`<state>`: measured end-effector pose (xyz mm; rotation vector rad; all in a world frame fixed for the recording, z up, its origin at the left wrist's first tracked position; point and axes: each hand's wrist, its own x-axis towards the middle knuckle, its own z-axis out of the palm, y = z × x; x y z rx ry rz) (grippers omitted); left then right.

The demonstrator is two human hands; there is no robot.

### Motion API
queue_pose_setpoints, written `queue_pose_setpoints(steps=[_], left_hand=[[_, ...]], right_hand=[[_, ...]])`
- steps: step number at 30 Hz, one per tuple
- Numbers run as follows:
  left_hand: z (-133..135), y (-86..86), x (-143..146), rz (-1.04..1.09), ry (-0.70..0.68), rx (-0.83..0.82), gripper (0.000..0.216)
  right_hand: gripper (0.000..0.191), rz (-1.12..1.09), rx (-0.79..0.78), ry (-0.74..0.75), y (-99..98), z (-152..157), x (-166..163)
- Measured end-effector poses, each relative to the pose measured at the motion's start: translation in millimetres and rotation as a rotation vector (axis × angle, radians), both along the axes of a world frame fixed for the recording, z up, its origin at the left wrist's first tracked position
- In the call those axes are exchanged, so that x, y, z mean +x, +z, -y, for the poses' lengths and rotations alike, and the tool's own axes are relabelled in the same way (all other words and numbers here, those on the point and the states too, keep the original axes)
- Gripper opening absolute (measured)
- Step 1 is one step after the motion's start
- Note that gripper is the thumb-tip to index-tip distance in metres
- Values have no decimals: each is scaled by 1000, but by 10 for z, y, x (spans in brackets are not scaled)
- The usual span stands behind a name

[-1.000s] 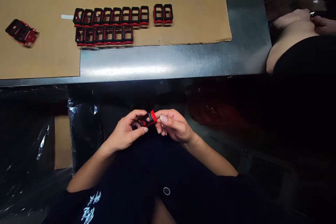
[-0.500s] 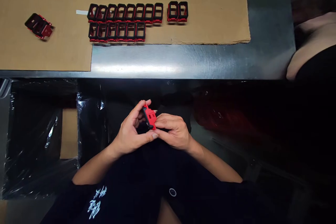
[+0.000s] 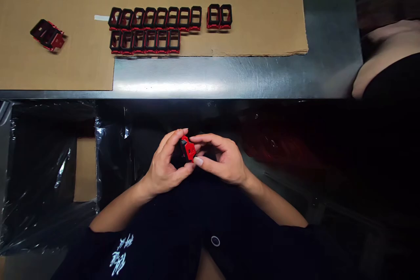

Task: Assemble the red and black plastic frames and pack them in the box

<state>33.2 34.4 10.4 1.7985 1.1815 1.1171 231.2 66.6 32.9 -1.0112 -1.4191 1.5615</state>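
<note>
Red-and-black plastic frame (image 3: 188,149) is sitting at lower centre of the view, and you are gripping it between your 2 hands above your lap. Your left hand (image 3: 164,168) is curling closed around its left side, with the fingers (image 3: 173,138) wrapping up and over. Your right hand (image 3: 223,159) is arching across from the right, and its thumb (image 3: 198,161) is pressing against the frame's lower edge. Your fingers are hiding much of the frame, so you cannot tell exactly how each fingertip is meeting it.

Across the top of the view, matching frames are standing in tidy lines on a cardboard sheet (image 3: 256,8). You are showing 8 in the upper row (image 3: 154,18), a pair (image 3: 219,16) just to its right, and 6 in the lower row (image 3: 144,41), making 16 lined up. 1 more red-and-black piece (image 3: 48,35) is lying tilted at upper left, well apart from them. How many frames are left elsewhere, you cannot tell from this view.
</note>
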Motion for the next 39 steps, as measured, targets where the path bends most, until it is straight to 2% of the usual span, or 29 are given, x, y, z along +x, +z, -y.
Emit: queue_pose_setpoints(steps=[4, 7, 10, 12, 17, 19, 21, 25, 30, 33, 36, 39], left_hand=[[-51, -56, 15, -190, 44, 349, 91], [-71, -121, -17, -241, 57, 491, 105], [-75, -139, -74, -264, 44, 565, 113], [-72, -112, -99, -268, 23, 562, 114], [-66, 5, -71, -157, -34, 395, 117], [-64, 34, -46, -102, -30, 294, 116], [-56, 48, -28, -81, -26, 200, 114], [-29, 51, -20, -90, -50, 36, 102], [-23, 18, -74, 4, -104, -134, 82], [-3, -36, -133, 220, -108, -236, 72], [47, -96, -177, 514, -99, -327, 77], [95, -133, -184, 580, -101, -325, 80]], right_hand=[[34, 117, 176, -62, 7, -1, -100], [28, 109, 270, -64, -17, -9, -109], [27, 36, 197, -29, -55, -9, -81], [26, -40, 12, -11, -87, -6, -66], [34, -375, -646, 51, -193, 0, -82], [35, -451, -780, 79, -234, 4, -99], [37, -501, -849, 91, -265, 11, -119], [34, -528, -877, 39, -268, 15, -177], [37, -375, -801, 36, -167, -34, -235], [40, -307, -734, 38, -103, -74, -202], [38, -255, -641, -35, -58, -88, -139], [30, -166, -589, -15, -22, -67, -110]])
